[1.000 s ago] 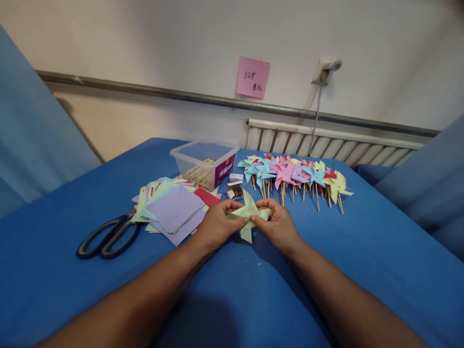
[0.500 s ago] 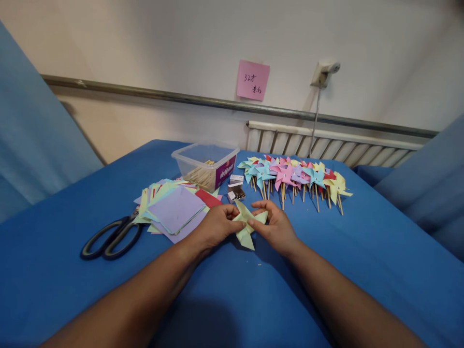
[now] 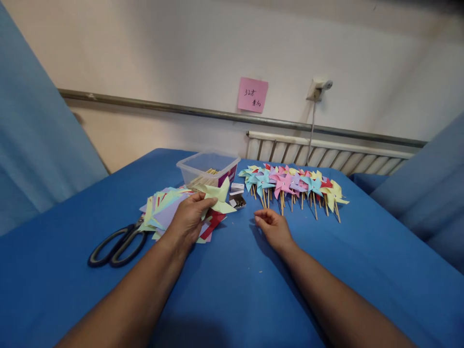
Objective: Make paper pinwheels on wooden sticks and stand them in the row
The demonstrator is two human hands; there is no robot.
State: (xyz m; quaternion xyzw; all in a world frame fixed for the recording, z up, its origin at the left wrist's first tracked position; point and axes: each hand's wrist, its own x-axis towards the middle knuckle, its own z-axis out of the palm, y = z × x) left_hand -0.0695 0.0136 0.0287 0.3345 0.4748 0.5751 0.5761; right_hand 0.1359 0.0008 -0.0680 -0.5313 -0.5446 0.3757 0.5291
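Note:
My left hand is closed, thumb on top, on a pale yellow-green paper pinwheel head, which has no stick. It holds the pinwheel over a stack of coloured paper squares and in front of a clear plastic box. My right hand hovers low above the blue cloth, with its fingers loosely curled and thumb and forefinger slightly apart. Nothing shows between them. Closest to it are a small open box of metal pins and the front sticks of the finished pinwheels.
Large dark-handled scissors lie left of the paper stack. Thin wooden sticks are in the plastic box. A radiator and a metal rail run along the wall behind the blue-covered table. Curtains hang at both sides.
My right hand has let go of the pale pinwheel head and moved slightly right. My left hand has carried it left and up, over the paper stack. The view has tilted up slightly.

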